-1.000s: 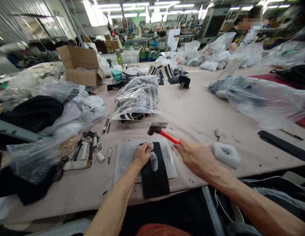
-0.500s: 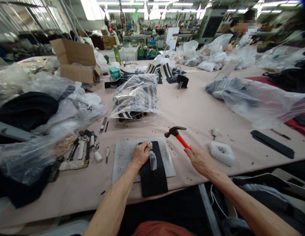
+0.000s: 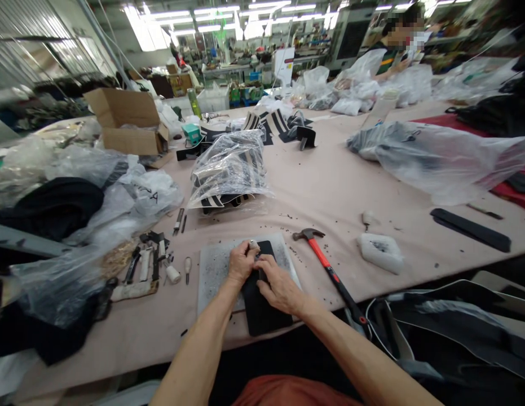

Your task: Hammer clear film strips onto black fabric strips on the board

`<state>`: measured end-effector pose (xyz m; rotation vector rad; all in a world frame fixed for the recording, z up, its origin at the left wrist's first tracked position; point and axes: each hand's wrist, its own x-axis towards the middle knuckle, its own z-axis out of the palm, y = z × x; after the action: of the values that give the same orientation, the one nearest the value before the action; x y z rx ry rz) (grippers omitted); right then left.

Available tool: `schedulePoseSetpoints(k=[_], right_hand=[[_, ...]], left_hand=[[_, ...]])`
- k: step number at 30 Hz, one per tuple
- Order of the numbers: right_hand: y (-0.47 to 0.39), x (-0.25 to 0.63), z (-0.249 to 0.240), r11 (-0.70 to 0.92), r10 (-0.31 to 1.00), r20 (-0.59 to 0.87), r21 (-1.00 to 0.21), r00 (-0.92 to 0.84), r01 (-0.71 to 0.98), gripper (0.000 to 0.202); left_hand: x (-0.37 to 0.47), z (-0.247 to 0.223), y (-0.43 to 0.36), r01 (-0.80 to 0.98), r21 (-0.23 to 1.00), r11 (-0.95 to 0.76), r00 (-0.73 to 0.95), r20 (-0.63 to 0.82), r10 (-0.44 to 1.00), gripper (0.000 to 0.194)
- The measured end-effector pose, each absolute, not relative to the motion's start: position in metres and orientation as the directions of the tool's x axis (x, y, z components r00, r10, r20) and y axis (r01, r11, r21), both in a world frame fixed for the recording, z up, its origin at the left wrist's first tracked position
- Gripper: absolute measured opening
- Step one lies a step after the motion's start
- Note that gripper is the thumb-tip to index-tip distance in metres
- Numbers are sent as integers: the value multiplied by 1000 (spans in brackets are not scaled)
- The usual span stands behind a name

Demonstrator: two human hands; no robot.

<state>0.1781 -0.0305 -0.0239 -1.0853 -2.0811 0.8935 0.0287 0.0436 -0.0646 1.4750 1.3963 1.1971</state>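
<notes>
My left hand (image 3: pixel 242 262) is closed around a small tool with a round, pale top (image 3: pixel 254 245), over the upper part of a flat black panel (image 3: pixel 268 316). Right beside it, my right hand (image 3: pixel 279 285) has its fingertips bent in against the left fingers; what they pinch is hidden. The panel lies on a grey-white board (image 3: pixel 211 276) speckled with black bits. A claw hammer (image 3: pixel 319 251) with a red and black handle rests on the table to the right, its handle end at the front edge.
Several hand tools (image 3: pixel 146 265) lie at the left, near an awl-like tool (image 3: pixel 188 268). A white block (image 3: pixel 380 252) and a black strip (image 3: pixel 469 229) are to the right. Ahead are a plastic-wrapped stack of striped pieces (image 3: pixel 230 169) and an open cardboard box (image 3: pixel 129 121). A person (image 3: pixel 389 56) is at far right.
My right hand has let go of the hammer, now lying on the table, and has moved left to my left hand. The plastic-covered part on the panel is now hidden by my right hand.
</notes>
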Motion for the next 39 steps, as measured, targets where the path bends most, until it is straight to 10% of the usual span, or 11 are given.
schedulePoseSetpoints(k=[5, 13, 19, 28, 32, 39], right_hand=[[-24, 185, -26, 480, 795, 203, -786, -572, 388, 34], [-1, 217, 12, 768, 475, 25, -499, -880, 401, 44], [3, 214, 35, 486, 867, -23, -178, -498, 856, 20], [-23, 195, -2, -151, 974, -225, -539, 31, 828, 38], [-32, 184, -10, -146, 986, -163, -687, 45, 712, 72], [-31, 174, -15, -77, 976, -201, -673, -81, 736, 55]], left_hand=[[28, -71, 59, -239, 971, 23, -392, -118, 913, 39], [-6, -54, 38, -145, 988, -46, -472, -28, 881, 40], [-31, -7, 32, -15, 981, -193, -549, 153, 822, 32], [-3, -12, 31, 86, 989, -118, -371, 142, 918, 27], [20, -27, 43, 34, 997, -64, -235, 70, 969, 35], [49, -46, 68, -5, 1000, 7, -99, -7, 995, 33]])
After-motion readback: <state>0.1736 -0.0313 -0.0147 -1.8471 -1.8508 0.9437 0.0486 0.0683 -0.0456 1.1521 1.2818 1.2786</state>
